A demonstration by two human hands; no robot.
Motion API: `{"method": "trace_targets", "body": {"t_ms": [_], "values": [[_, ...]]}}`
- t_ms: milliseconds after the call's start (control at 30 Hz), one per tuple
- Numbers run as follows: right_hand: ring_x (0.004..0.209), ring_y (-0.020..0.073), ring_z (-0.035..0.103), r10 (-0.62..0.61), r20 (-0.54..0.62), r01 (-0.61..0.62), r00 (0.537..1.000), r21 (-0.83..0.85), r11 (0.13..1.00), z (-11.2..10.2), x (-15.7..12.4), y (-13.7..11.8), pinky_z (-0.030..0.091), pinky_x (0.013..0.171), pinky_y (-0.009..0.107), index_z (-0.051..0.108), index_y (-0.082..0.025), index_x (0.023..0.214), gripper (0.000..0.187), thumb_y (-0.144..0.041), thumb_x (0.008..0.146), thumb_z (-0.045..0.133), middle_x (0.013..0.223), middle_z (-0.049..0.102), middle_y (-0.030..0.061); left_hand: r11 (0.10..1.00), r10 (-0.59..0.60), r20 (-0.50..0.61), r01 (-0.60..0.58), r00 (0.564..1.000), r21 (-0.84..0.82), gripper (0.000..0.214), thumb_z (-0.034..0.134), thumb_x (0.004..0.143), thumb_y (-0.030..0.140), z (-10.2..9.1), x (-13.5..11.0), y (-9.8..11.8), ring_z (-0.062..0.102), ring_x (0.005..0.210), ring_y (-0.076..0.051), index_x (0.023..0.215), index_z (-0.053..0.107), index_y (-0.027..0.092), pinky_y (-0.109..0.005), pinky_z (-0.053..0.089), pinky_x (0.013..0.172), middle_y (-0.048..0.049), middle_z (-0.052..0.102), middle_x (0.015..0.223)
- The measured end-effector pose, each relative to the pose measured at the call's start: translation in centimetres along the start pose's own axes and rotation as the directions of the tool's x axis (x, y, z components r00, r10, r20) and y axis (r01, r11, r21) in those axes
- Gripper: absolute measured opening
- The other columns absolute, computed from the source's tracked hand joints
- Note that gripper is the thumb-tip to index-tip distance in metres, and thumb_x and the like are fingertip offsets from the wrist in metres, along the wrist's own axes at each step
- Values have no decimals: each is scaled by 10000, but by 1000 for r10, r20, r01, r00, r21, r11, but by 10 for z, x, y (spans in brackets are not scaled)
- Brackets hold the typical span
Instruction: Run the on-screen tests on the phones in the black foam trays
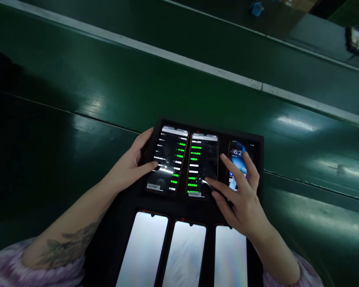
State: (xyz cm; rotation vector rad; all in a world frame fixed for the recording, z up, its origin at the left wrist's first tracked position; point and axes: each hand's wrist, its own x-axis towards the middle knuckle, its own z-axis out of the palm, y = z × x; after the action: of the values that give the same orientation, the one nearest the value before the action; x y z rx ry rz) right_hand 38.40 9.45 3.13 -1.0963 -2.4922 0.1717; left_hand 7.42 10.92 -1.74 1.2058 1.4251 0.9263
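A black tray (155,203) holds several smartphones in two rows. At its left edge is my left hand (131,161), thumb and index finger apart; the thumb tip touches the screen of the upper left phone (167,155), and the other fingers are hidden. My right hand (242,195) is spread open, with its index fingertip at the lower part of the upper middle phone (202,159). Both of those screens list green and white text on black. Partly covered by my right fingers, the upper right phone (235,159) shows a blue lock screen with a clock.
In the lower row, a left phone (146,247), a middle phone (187,251) and a right phone (231,255) have glowing white screens. Under the tray lies a glossy green surface (107,79) with a pale strip (197,65). A blue object (256,8) sits at the top.
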Motion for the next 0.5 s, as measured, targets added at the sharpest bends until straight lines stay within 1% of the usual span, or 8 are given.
{"method": "trace_targets", "body": {"t_ms": [100,167,200,267,333,433,500], "values": [[1648,406,77,-17,39,16,999,24,1000,0,2,0,423,1202,668,746,-237,1174,247,-219,1027,549,1613,459,118,987,56,9,-57,998,147,975,754,796,450,-1,-3,-3,232,1621,-373,1643,301,281,-611,223,1317,-92,224,1758],[1649,408,67,-15,49,14,999,27,1000,0,2,0,408,1206,688,751,-239,1162,246,-226,1032,543,1607,464,120,966,73,-1,-71,997,248,971,726,810,478,-1,-2,-3,162,1639,-366,1647,281,267,-611,221,1314,-97,133,1776],[1649,410,64,-14,52,13,999,24,1000,1,2,0,397,1210,699,751,-239,1159,245,-230,1035,540,1608,465,121,954,72,-5,-67,997,293,955,707,825,493,-1,-2,-3,166,1639,-365,1646,277,265,-615,240,1307,-101,110,1778],[1646,419,69,-6,50,6,999,6,1000,2,2,0,377,1215,721,745,-231,1171,247,-235,1040,536,1614,460,126,930,66,-28,-51,997,363,902,675,851,517,0,1,-1,222,1625,-364,1633,299,266,-620,282,1291,-112,110,1772],[1642,428,76,22,40,-21,999,-22,1000,5,2,0,374,1216,726,731,-215,1208,261,-234,1044,529,1632,436,139,913,66,-71,-31,995,407,845,668,858,532,0,4,2,268,1609,-364,1599,363,266,-620,294,1287,-121,151,1759],[1640,433,74,71,25,-69,997,-58,996,9,2,0,375,1219,721,706,-194,1266,291,-234,1049,517,1660,389,154,907,79,-116,-23,990,420,790,684,842,536,0,10,3,317,1589,-370,1541,453,251,-610,305,1289,-128,214,1739],[1640,433,70,75,21,-73,997,-68,995,10,3,1,365,1226,724,697,-190,1283,299,-235,1049,516,1667,377,152,917,85,-128,-27,988,399,778,694,832,529,0,12,3,351,1573,-369,1521,483,237,-598,304,1294,-132,227,1734]]}}
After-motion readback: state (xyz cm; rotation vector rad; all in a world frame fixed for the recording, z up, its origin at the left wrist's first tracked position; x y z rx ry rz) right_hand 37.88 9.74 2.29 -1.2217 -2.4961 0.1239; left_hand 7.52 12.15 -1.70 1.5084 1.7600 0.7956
